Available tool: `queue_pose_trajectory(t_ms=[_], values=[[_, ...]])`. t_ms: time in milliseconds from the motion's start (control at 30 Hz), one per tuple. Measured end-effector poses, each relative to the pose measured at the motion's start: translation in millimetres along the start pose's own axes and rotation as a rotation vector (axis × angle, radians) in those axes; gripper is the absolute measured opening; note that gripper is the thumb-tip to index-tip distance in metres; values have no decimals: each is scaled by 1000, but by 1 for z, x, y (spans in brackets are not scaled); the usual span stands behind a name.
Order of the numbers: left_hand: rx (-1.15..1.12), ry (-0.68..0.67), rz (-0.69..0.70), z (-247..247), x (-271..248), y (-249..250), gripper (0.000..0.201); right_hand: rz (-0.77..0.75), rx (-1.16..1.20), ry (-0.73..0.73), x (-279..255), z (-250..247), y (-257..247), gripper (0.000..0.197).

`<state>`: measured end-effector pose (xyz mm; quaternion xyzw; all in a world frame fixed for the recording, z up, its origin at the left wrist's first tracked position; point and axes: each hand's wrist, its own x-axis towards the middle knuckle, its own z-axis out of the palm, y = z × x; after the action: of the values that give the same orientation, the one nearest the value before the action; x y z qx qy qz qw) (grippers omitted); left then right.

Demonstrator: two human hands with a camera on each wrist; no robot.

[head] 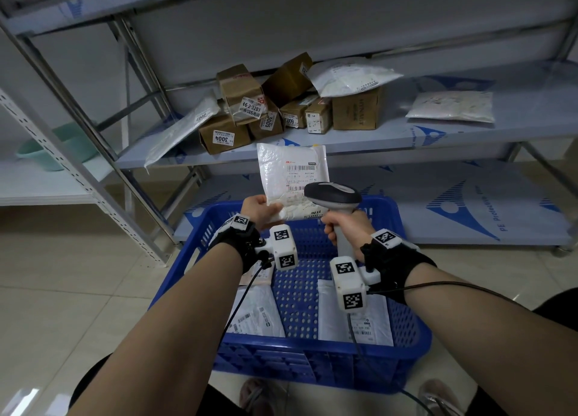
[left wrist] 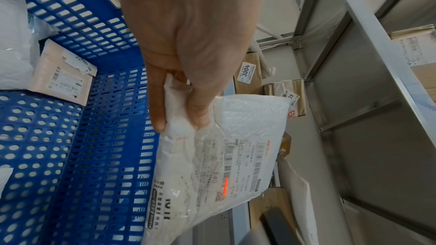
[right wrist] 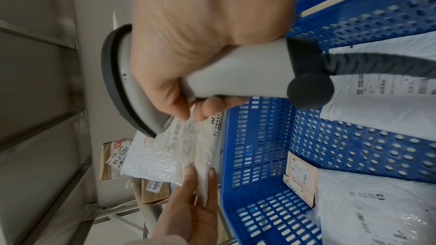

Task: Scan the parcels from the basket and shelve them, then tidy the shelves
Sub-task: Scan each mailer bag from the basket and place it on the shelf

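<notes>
My left hand (head: 261, 209) pinches the lower left corner of a white bubble mailer (head: 289, 173) and holds it upright above the blue basket (head: 416, 337). Its printed label faces me. In the left wrist view the mailer (left wrist: 235, 165) shows a short red scan line across the label, under my left hand (left wrist: 186, 88). My right hand (head: 345, 228) grips the handle of a grey barcode scanner (head: 333, 195), whose head points at the label. The right wrist view shows the right hand (right wrist: 188, 74) wrapped round the scanner (right wrist: 132, 85), just above the mailer (right wrist: 165, 157).
Two white mailers (head: 256, 312) (head: 355, 318) and a small pink one (head: 256, 279) lie in the basket. The middle shelf (head: 375, 137) carries several brown boxes (head: 240, 94) and white bags (head: 452, 105). The shelf post (head: 78, 177) stands at left, a green basin (head: 53, 148) behind it.
</notes>
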<state>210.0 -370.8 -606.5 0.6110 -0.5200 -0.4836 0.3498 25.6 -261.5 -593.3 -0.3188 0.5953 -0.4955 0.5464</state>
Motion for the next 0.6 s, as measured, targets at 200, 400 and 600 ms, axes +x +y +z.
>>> queue_pose_trajectory(t_ms=[200, 400, 600], values=[[-12, 12, -11, -1, -3, 2, 20, 13, 15, 5, 0, 1, 0, 16], [-6, 16, -11, -4, 0, 1, 24, 13, 18, 3, 2, 0, 0, 19], [-59, -12, -6, -5, -5, 8, 29, -14, 99, 32, 3, -1, -3, 16]])
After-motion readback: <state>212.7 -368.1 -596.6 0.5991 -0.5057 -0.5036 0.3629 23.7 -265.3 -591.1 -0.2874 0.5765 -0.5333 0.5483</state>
